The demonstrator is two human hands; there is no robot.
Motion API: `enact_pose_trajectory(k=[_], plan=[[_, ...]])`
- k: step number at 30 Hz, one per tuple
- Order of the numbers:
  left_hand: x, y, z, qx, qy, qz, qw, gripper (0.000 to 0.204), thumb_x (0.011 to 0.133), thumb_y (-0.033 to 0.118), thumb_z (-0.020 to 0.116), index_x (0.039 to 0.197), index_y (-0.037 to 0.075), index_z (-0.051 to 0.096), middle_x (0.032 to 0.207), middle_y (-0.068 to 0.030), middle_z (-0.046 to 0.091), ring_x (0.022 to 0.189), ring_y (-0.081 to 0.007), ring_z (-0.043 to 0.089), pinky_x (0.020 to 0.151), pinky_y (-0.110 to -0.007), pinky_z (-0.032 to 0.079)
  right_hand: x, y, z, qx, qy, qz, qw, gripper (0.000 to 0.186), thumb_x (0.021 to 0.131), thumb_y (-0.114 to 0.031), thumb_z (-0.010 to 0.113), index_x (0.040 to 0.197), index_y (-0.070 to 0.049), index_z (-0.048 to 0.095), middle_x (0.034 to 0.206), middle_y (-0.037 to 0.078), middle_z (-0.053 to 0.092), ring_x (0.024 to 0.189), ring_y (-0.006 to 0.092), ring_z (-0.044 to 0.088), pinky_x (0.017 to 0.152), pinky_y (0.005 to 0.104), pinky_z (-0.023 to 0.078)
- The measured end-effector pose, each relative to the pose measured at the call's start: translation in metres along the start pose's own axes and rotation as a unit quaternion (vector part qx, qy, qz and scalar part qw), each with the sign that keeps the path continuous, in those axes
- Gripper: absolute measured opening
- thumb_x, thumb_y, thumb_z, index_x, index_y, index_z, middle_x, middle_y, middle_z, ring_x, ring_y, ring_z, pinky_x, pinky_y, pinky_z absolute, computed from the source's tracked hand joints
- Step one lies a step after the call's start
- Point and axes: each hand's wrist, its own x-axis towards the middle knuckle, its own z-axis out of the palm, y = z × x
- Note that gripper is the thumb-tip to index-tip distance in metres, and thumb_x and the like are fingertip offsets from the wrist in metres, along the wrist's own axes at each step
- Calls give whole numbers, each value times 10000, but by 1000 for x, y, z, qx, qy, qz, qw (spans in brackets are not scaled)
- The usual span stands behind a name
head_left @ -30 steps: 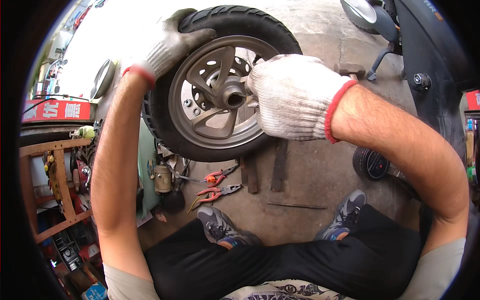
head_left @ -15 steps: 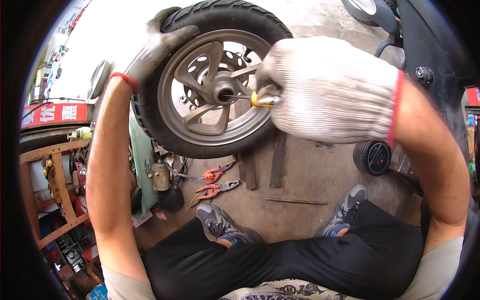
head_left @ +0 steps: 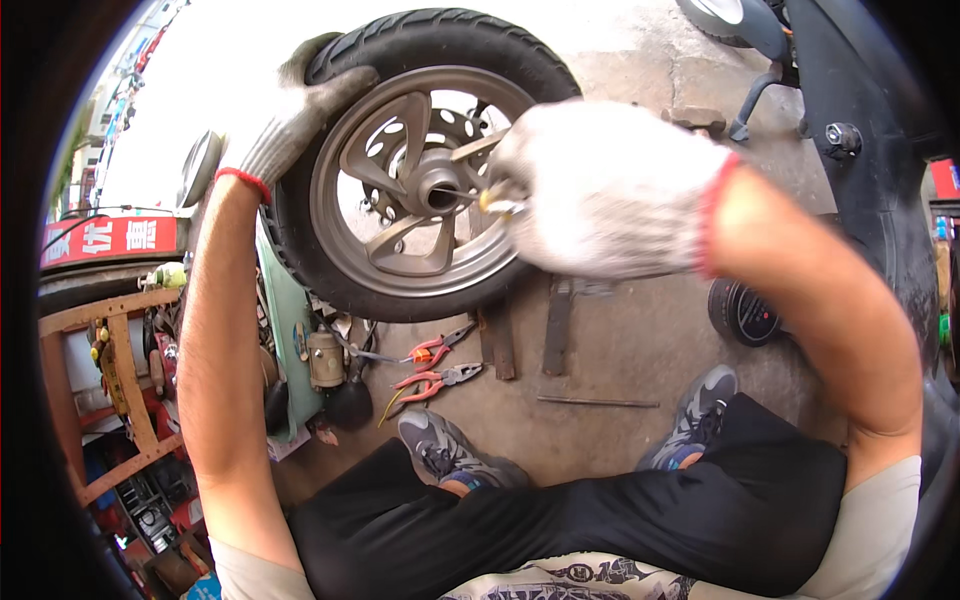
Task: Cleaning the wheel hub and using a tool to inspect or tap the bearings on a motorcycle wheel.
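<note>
A scooter wheel (head_left: pixel 400 302) with a black tyre and bronze-coloured spokes stands tilted in front of me. My left hand (head_left: pixel 285 125), in a white knit glove, grips the tyre at its upper left, thumb on the near side and fingers round the tread. My right hand (head_left: pixel 610 190), gloved too and slightly blurred, is closed round a screwdriver (head_left: pixel 490 202) with a yellow handle. Its thin shaft reaches into the bore of the wheel hub (head_left: pixel 440 188); the tip is hidden. Most of the handle lies inside my fist.
Two red-handled pliers (head_left: pixel 440 378) lie below the wheel, beside dark metal strips (head_left: pixel 556 330). A thin rod (head_left: pixel 598 402) rests on the floor between my shoes. A round black tin (head_left: pixel 742 312) sits to the right, near a dark scooter body (head_left: pixel 870 200). Tool racks (head_left: pixel 130 370) stand left.
My right hand has shifted left and slightly down with the screwdriver, nearer the hub. The wheel and my left hand have moved slightly left.
</note>
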Motion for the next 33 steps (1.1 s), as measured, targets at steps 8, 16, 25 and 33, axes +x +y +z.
enact_pose_trajectory(k=[8, 16, 25, 33], plan=[[5, -3, 7, 23, 1, -9, 1000, 952, 785, 667, 707, 1511, 101, 466, 1356, -283, 596, 1252, -389, 599, 1081, -464, 472, 7, -4, 14, 120, -64, 127, 983, 366, 840, -271, 628, 1042, 25, 701, 922, 235, 694, 843, 382, 705, 818, 448, 575], [20, -1, 15, 36, 25, -11, 999, 899, 790, 640, 709, 1466, 77, 525, 1279, -272, 655, 1141, -356, 679, 1023, -417, 523, 1, -38, -42, -3, 16, 71, 997, 220, 777, -149, 653, 943, -10, 692, 813, 118, 666, 760, 296, 690, 743, 423, 556], [8, 75, -6, 75, -44, -22, 996, 749, 859, 555, 654, 1368, 10, 590, 1326, -239, 638, 1236, -358, 605, 1066, -414, 453, 23, -35, -42, -94, -34, 33, 994, 130, 796, -94, 628, 883, -14, 683, 782, 155, 688, 770, 300, 715, 731, 388, 582], [4, 67, -7, 100, -61, -50, 992, 752, 861, 552, 657, 1379, 12, 581, 1347, -242, 625, 1240, -355, 602, 1073, -410, 451, 43, -26, 1, -79, -59, 30, 995, 143, 831, -160, 624, 857, -48, 709, 734, 120, 698, 731, 281, 731, 648, 394, 591]])
